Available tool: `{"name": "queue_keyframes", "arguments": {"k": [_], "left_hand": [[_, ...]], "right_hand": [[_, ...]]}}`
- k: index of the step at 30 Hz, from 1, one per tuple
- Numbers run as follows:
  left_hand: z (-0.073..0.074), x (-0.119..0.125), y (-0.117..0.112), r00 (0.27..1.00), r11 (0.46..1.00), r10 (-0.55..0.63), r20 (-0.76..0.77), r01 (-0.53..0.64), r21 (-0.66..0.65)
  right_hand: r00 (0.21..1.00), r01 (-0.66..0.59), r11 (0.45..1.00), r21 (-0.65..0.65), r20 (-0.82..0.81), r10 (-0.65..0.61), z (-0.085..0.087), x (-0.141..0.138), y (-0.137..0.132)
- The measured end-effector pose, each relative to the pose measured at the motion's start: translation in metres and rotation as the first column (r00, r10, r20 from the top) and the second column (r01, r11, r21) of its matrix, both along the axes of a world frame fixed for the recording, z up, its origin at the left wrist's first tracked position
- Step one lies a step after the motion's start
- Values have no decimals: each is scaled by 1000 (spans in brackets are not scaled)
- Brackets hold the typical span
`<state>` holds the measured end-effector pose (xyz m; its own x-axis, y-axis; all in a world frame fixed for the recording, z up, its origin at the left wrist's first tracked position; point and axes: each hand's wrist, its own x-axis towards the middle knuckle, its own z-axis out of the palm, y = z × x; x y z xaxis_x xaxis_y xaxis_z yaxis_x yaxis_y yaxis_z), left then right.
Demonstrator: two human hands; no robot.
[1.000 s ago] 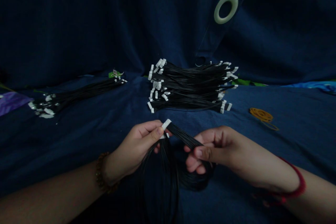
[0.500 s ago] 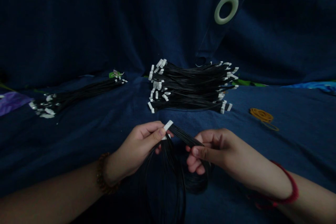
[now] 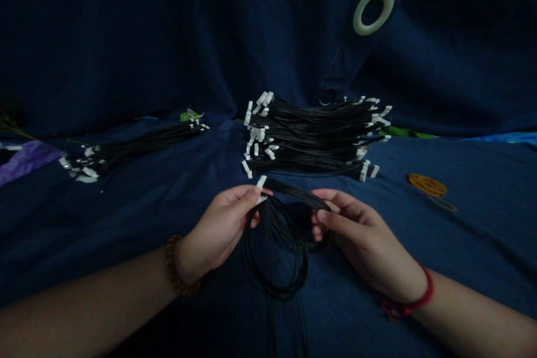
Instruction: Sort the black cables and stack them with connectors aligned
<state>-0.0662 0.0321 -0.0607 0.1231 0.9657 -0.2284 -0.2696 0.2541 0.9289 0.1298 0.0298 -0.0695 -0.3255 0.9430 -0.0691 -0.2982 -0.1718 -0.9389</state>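
While the left hand point(image 3: 220, 229) pinches the white connectors point(image 3: 261, 183) of a black wire bundle point(image 3: 293, 193) between thumb and fingers, the right hand point(image 3: 354, 224) grips the same wires farther along, its fingers curled. Both forearms reach in from the lower corners, with a bead bracelet point(image 3: 176, 265) on the left wrist and a red cord point(image 3: 413, 303) on the right. The hands now stand wider apart than a moment earlier, the wires between them make a flatter arc, and the slack hangs in a shorter loop point(image 3: 274, 285) over the navy cloth point(image 3: 126, 218). Beyond lie a large wire pile point(image 3: 314, 137), a smaller bundle point(image 3: 134, 151) to the left and rubber bands point(image 3: 428, 185) to the right. A pale grommet point(image 3: 358, 18) sits in the cloth hanging behind.
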Motion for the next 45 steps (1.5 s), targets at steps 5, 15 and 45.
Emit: {"name": "queue_keyframes", "arguments": {"k": [5,15,45], "left_hand": [[-5,1,-1,992,995,-13,-124,25,93],[3,7,-11,892,920,-363,-268,389,50],[9,10,-17,844,895,-444,-300,437,-92]], "right_hand": [[999,42,999,-30,35,-41,2,2,1],[773,-354,827,437,634,-4,29,-3,-3],[704,-340,909,240,706,77,31,-3,-18]]}}
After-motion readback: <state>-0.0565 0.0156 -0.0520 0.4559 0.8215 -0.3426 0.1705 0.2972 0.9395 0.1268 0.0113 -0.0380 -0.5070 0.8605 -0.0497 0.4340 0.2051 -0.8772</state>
